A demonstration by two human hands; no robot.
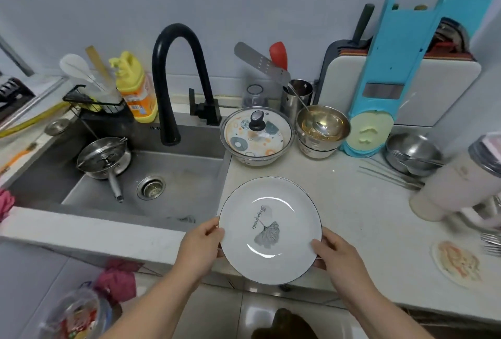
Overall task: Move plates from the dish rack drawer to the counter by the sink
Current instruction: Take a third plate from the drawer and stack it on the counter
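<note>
White ceramic plate [269,230] w/ thin dark rim and grey leaf print sits in both hands, face up, at the front edge of the pale counter [349,203], just right of the sink [151,173]. Can't tell if its far side touches the counter or hovers just above. Left hand [202,246] curls round the plate's left rim, thumb on top, fingers underneath. Right hand [336,254] does the same on the right rim, thumb over the edge, rest of fingers hidden below.

Head view, further back: a bowl under a patterned glass lid [256,132] sits near the sink corner, and beside it to the right steel bowls [321,132] w/ a ladle inside. Black faucet [176,81] arches over the basin; small steel saucepan [104,160] lies in the sink's left part. Teal slicer [390,73] leans on cutting boards at the wall. Yellow detergent bottle [137,89] stands behind the sink.
</note>
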